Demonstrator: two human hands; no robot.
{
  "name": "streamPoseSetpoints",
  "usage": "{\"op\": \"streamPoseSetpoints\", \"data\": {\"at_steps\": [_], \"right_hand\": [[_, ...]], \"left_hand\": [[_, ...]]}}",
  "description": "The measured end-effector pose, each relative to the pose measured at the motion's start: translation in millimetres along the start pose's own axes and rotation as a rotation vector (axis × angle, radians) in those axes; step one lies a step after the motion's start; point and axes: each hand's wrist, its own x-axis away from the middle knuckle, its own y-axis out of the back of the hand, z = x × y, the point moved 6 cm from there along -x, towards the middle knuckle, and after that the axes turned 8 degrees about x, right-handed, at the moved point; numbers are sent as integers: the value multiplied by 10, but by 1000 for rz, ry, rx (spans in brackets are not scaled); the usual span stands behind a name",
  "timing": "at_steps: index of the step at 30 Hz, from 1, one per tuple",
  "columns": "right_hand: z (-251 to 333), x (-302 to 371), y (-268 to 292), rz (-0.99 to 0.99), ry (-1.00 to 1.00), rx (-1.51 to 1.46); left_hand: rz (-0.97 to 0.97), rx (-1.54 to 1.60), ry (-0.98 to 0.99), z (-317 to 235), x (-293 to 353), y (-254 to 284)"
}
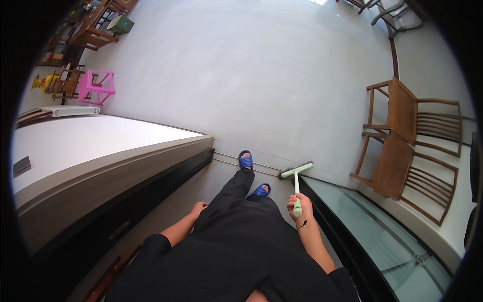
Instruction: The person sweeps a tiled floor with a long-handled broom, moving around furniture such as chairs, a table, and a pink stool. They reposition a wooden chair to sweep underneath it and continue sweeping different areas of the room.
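My right hand (300, 207) is closed around the handle of a pale green push broom (297, 173), just below the handle's rounded end. The white shaft runs away from me to the wide head with dark bristles, which rests on the floor beside the corner of a glass sliding door (372, 231). My left hand (199, 208) hangs beside my left thigh with its fingers loosely curled, and nothing shows in it. Part of that hand is hidden against the dark trousers. My feet, in blue slides (245, 159), are staggered at the door track (261, 167), the left one ahead.
At right, two wooden chairs (391, 163) stand along the wall. A partition with a white face (100, 146) borders my left. Farther left are a pink stool (96, 88), wooden furniture (95, 32) and a green box (121, 24). Pale grey floor (241, 75) stretches ahead.
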Motion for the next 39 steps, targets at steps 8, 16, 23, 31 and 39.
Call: {"op": "streamPoseSetpoints", "data": {"at_steps": [8,16,23,31,39], "right_hand": [[284,-483,-876,146,84,325],[325,491,-1101,179,-27,1001],[224,-21,-1749,409,-209,1410],[1331,-626,-2679,271,-192,1573],[3430,-320,-3346,75,138,1748]], "left_hand": [[-3,107,26,282,-40,103],[-107,179,98,-145,-97,-102],[-201,327,163,-295,68,-320],[-328,558,307,-836,416,-531],[-436,427,210,-1309,35,-893]]}}
